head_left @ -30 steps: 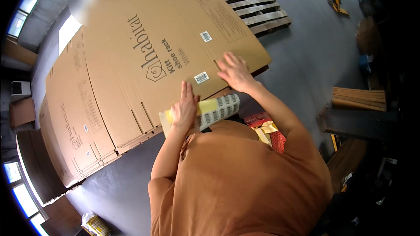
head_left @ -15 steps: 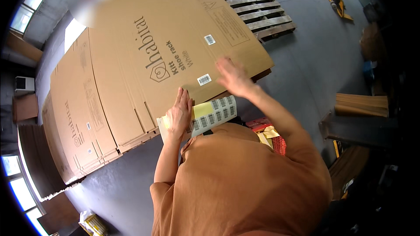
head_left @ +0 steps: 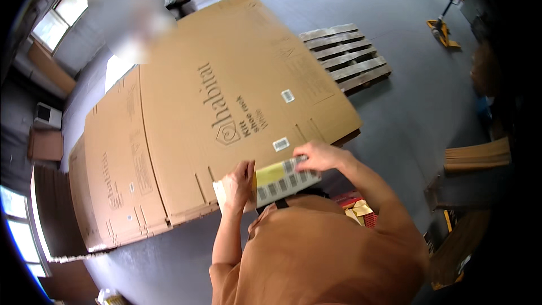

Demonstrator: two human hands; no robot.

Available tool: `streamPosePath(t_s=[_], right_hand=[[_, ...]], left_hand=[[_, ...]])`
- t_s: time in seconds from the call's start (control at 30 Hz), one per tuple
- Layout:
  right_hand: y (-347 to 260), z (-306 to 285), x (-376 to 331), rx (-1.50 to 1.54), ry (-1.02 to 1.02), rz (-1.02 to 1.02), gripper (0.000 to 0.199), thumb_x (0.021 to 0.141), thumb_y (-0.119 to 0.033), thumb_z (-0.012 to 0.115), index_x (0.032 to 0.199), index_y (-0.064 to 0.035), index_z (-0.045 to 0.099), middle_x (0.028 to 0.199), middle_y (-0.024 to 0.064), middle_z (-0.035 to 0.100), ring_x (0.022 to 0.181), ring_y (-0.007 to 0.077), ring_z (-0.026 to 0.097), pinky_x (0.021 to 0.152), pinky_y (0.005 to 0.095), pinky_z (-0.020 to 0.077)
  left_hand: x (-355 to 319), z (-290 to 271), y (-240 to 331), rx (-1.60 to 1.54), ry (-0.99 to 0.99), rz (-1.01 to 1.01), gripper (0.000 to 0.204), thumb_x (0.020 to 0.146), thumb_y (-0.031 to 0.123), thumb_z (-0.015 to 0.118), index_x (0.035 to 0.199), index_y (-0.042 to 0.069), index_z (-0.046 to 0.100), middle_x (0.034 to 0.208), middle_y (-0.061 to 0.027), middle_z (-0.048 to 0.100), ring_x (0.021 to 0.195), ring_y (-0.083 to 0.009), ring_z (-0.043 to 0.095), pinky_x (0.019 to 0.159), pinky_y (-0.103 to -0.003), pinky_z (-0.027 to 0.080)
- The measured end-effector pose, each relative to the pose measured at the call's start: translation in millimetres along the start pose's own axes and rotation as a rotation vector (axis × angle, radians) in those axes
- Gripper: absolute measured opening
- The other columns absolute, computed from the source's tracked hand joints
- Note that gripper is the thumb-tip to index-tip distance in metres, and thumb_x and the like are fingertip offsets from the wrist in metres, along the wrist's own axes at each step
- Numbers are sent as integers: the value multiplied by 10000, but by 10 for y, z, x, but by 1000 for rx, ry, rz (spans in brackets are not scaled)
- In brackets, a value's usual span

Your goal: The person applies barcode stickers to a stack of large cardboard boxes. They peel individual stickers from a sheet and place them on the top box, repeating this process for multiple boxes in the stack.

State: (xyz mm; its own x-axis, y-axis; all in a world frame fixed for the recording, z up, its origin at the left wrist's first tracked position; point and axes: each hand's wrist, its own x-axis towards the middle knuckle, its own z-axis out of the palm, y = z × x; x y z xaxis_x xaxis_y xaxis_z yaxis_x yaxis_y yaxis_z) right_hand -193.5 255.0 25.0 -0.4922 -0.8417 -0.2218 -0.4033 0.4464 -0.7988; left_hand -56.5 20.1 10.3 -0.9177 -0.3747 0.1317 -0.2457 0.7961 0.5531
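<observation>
Left hand [head_left: 237, 185] clamps label sheet [head_left: 278, 183] — right hand [head_left: 319, 156] half-curled at its edge.

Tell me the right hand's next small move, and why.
Probably peel a label off the sheet: the right hand is at its label rows, the left hand holds the other end, and the flat carton lies just beyond.
</observation>
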Motion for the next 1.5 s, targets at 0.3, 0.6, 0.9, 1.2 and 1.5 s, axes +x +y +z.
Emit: streamPosePath(t_s=[0.3, 0.6, 0.9, 1.2, 1.5], right_hand=[[-276, -175, 111, -5, 203, -108, 207, 803, -158, 730, 969, -38, 700, 825, 139, 698, 722, 212, 667, 687, 321, 506], [-403, -323, 53, 79, 104, -4, 218, 800, -145, 716, 957, 3, 687, 779, 159, 681, 706, 259, 653, 664, 353, 491], [-281, -191, 71, 73, 250, -56, 197, 803, -99, 725, 944, 2, 632, 816, 116, 675, 749, 202, 646, 684, 317, 495], [-142, -284, 159, -50, 235, -170, 171, 822, -88, 700, 935, 2, 609, 882, 130, 658, 834, 319, 644, 729, 386, 509], [33, -328, 335, -626, 542, -527, 45, 696, -87, 618, 702, -70, 577, 726, 61, 527, 706, 234, 572, 572, 345, 456]], left_hand=[[218, 5, 334, 147, 356, 446, 202, 900, 201, 660, 766, 96, 551, 635, -60, 559, 604, -260, 561, 646, -369, 421], [253, 108, 413, 140, 321, 457, 264, 896, 215, 666, 740, 99, 488, 620, -57, 513, 580, -255, 523, 590, -369, 368], [342, 207, 503, 136, 209, 512, 258, 906, 215, 653, 750, 88, 491, 642, -66, 538, 596, -263, 548, 589, -372, 393], [412, 367, 456, 115, 95, 453, 262, 934, 229, 615, 761, 73, 495, 662, -101, 570, 576, -308, 582, 553, -421, 466], [666, 562, 562, -5, -199, 9, 382, 990, 328, 497, 824, -5, 584, 759, -223, 628, 729, -435, 602, 655, -486, 471]])
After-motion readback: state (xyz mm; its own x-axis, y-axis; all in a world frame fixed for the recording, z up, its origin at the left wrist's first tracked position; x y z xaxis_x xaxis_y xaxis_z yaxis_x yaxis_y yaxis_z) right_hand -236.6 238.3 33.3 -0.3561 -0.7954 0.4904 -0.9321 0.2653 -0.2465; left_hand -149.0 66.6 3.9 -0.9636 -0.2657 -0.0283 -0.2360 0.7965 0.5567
